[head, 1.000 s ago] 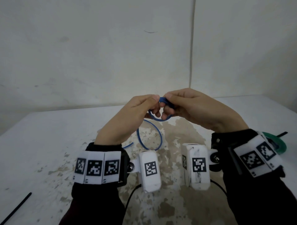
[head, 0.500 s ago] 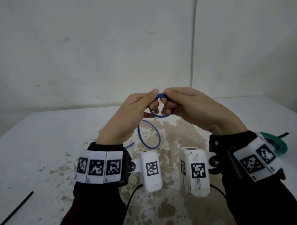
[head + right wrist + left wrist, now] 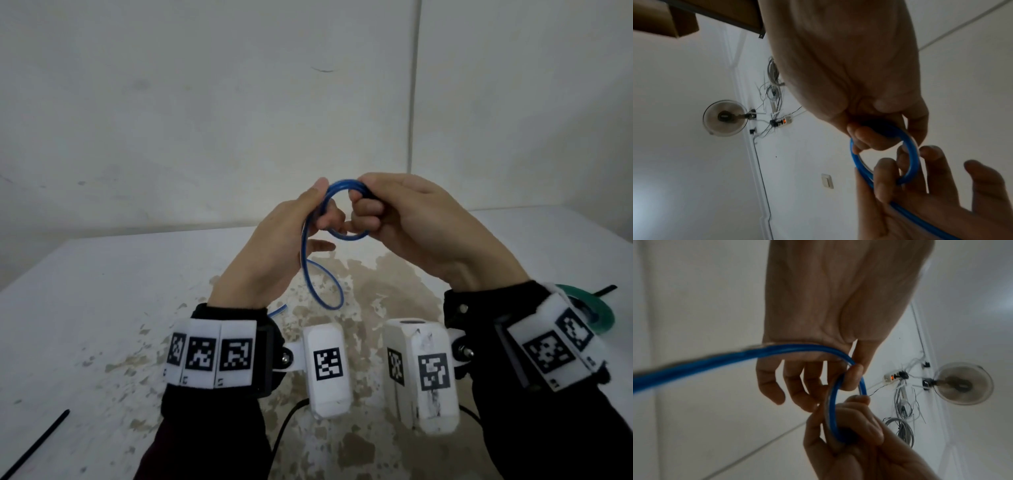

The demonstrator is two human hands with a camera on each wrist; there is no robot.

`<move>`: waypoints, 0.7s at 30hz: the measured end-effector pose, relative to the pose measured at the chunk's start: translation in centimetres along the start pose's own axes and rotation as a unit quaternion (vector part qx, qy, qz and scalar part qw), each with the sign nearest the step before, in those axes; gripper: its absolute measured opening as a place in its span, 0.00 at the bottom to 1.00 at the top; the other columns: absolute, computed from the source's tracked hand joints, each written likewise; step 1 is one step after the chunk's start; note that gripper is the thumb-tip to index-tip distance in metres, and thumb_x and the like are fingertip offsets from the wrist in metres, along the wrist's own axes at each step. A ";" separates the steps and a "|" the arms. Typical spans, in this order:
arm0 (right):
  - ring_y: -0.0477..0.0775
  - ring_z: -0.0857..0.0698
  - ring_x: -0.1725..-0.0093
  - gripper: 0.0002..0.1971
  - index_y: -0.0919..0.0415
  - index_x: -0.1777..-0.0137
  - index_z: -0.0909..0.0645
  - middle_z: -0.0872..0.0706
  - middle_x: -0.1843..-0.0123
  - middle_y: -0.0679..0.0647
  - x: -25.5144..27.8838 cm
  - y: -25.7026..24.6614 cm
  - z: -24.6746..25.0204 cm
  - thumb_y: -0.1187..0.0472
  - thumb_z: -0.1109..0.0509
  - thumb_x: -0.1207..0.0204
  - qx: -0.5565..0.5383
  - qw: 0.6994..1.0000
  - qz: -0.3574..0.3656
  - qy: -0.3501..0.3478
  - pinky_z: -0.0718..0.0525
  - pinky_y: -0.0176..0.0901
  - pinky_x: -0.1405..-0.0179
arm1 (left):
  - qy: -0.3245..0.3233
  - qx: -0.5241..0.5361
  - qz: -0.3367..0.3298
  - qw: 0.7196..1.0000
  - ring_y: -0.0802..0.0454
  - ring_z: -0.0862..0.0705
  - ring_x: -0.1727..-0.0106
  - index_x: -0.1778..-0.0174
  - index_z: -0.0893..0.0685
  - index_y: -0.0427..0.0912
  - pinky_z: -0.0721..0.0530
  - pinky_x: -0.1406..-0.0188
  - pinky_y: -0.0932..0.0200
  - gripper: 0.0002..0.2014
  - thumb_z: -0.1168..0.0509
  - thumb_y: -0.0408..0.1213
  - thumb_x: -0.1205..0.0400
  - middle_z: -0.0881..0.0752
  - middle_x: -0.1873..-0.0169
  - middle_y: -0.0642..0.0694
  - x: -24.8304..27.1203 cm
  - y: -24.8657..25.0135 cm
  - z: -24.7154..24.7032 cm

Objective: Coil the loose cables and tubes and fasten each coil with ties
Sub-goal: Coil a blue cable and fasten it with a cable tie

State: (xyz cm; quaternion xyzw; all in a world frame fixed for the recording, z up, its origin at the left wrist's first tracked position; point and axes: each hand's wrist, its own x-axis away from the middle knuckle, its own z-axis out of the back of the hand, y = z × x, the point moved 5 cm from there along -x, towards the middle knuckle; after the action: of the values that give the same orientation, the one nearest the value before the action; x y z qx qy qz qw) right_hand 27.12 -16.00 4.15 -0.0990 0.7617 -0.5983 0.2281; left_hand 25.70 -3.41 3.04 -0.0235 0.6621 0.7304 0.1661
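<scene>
A thin blue tube (image 3: 334,192) is wound into a small coil held in the air above the table. My right hand (image 3: 407,219) pinches the coil's right side with curled fingers (image 3: 863,136). My left hand (image 3: 291,236) pinches the tube (image 3: 836,402) between thumb and forefinger at the coil's left side, and the strand runs across its palm. A loose loop of the tube (image 3: 325,287) hangs below my left hand, and its free end (image 3: 277,310) lies near my left wrist. The coil (image 3: 908,155) shows as a ring in the right wrist view.
A green tape roll (image 3: 596,308) sits on the white, stained table (image 3: 102,291) behind my right wrist, with a black tie (image 3: 604,290) beside it. Another black tie (image 3: 34,445) lies at the table's front left. Walls stand close behind.
Both hands have risen a little and the coil has turned to face me. My left thumb has slid up along the tube, laying another turn on the coil; the hanging loop is shorter.
</scene>
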 end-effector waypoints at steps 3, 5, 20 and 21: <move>0.50 0.26 0.74 0.19 0.66 0.64 0.23 0.27 0.74 0.53 0.0 0.2 0.1 0.63 0.48 0.14 0.046 0.998 -0.028 -0.024 0.22 0.41 0.61 | -0.007 -0.025 -0.009 1.000 0.47 0.23 0.55 0.78 0.30 0.51 0.25 0.43 0.45 0.23 0.45 0.51 0.15 0.24 0.66 0.35 0.3 0.1 0.1; 0.50 0.26 0.75 0.20 0.66 0.64 0.23 0.29 0.75 0.54 0.3 0.2 -0.1 0.60 0.48 0.13 0.095 0.993 -0.040 -0.056 0.23 0.39 0.66 | -0.014 -0.044 -0.003 0.999 0.45 0.22 0.56 0.74 0.23 0.47 0.24 0.44 0.42 0.21 0.43 0.51 0.16 0.22 0.62 0.25 0.4 0.3 -0.2; 0.48 0.26 0.71 0.23 0.59 0.65 0.17 0.26 0.74 0.48 0.7 0.0 -0.3 0.61 0.49 0.13 0.169 0.981 -0.016 -0.094 0.23 0.34 0.64 | -0.022 -0.067 0.011 0.997 0.53 0.23 0.62 0.78 0.22 0.49 0.25 0.46 0.43 0.22 0.43 0.48 0.16 0.23 0.65 0.40 0.8 0.6 -0.2; 0.47 0.27 0.71 0.22 0.62 0.63 0.18 0.24 0.73 0.47 0.7 -0.2 -0.3 0.62 0.49 0.13 0.154 0.984 -0.003 -0.086 0.23 0.33 0.63 | -0.011 -0.048 0.009 0.999 0.53 0.23 0.62 0.77 0.24 0.49 0.25 0.47 0.46 0.23 0.44 0.46 0.14 0.24 0.66 0.43 0.7 0.6 -0.2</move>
State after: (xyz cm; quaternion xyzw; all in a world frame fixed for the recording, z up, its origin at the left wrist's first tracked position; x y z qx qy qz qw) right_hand 26.34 -16.04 4.23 -0.1164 0.6377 -0.6984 0.3033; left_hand 24.87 -3.53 3.43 -0.0173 0.6248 0.7629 0.1657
